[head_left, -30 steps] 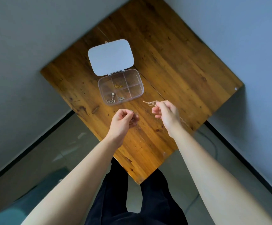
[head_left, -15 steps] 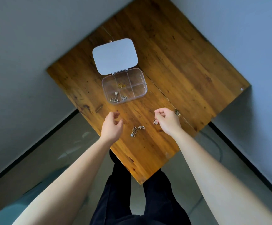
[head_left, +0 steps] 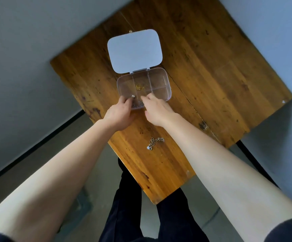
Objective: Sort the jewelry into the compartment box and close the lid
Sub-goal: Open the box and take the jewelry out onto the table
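both hands reach to the near edge of the clear compartment box (head_left: 159, 82), which sits on the wooden counter (head_left: 211, 67) with its white lid (head_left: 134, 51) swung fully open behind it. the left hand (head_left: 119, 114) has its fingers curled at the box's near left corner, beside a small silver piece (head_left: 133, 96); whether its grip pinches anything i cannot tell. the right hand (head_left: 157, 109) has its fingertips pressed together over the near middle compartment, where silver jewelry (head_left: 139, 103) lies. a gold piece (head_left: 139, 87) rests in a far compartment. a silver chain (head_left: 154, 142) lies loose on the counter, between the forearms, near the person.
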`<state>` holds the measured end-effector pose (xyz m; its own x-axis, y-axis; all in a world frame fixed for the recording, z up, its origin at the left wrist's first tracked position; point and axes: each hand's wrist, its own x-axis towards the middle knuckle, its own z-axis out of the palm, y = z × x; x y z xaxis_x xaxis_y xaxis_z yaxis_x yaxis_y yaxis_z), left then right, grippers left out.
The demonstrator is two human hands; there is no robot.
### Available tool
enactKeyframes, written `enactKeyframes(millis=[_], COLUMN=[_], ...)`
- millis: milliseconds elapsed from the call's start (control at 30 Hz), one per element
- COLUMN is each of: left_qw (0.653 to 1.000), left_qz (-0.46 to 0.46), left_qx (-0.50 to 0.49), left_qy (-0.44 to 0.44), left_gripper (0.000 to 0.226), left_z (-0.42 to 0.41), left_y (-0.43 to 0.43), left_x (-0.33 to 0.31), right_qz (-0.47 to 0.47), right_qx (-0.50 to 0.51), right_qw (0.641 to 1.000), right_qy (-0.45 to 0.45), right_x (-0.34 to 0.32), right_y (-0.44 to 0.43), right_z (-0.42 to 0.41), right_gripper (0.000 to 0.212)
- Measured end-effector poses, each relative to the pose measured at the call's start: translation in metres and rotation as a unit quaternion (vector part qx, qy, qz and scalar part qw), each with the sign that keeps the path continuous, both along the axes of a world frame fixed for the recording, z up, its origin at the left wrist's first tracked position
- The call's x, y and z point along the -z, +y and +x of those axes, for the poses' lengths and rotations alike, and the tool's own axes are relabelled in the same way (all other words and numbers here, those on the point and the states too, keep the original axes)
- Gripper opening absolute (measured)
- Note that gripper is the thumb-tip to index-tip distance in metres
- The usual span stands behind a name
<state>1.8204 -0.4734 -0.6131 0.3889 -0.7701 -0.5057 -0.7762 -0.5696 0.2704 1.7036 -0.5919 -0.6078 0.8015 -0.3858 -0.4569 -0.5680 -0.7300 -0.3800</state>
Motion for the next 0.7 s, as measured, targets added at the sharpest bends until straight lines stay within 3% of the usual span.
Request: enactKeyframes(millis=[133,267,700], left_qw=[1.000,1.000,0.999], left_qz=[-0.001,-0.009,-0.036], left_qx=[0.014,0.010,0.009], left_qy=[-0.024,-0.019,0.025], left_gripper=[0.062,0.058,0.017], left_z=[0.008,0.013,0.017], left_y=[-0.008,-0.008,-0.008], left_x=[0.009,0.013,0.008], right_qz=[-0.061,-0.071,0.031], right_qx=[-0.038,-0.083,0.010], right_qw=[0.997,0.994,0.999], right_qy=[0.009,0.011,-0.034], right_x=[0.007,0.011,0.024], right_y=[0.001,-0.003,-0.009], right_z=[0.011,0.013,0.006], right_gripper=[0.067,0.060,0.026])
